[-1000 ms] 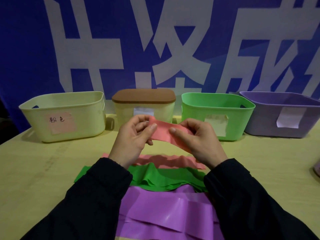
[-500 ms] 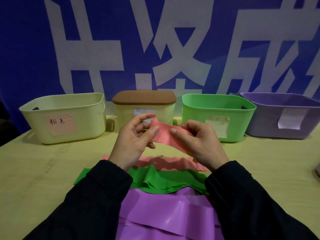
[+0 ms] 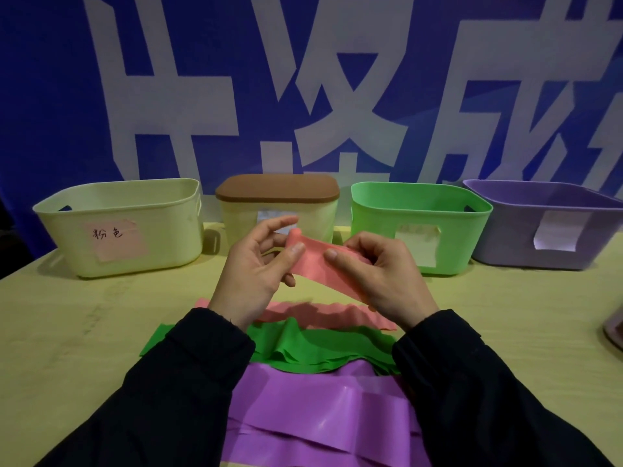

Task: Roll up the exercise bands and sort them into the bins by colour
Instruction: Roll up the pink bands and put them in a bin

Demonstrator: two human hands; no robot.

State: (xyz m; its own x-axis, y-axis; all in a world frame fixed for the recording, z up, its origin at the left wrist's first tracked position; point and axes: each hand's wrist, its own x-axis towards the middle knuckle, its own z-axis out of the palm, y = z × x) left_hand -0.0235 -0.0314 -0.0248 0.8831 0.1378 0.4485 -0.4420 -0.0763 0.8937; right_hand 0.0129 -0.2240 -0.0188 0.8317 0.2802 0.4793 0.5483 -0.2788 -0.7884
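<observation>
Your left hand (image 3: 251, 264) and right hand (image 3: 381, 274) pinch pink band (image 3: 323, 264), thin, matte, stretched flat, raised above table (image 3: 67, 332) middle. Green band (image 3: 313, 348), purple band (image 3: 313, 409) lie rumpled near front edge.

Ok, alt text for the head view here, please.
Both hands, left hand and right hand, pinch a pink band above the table. More pink, green and purple bands lie below; four bins stand behind: cream, lidded, green, purple.
</observation>
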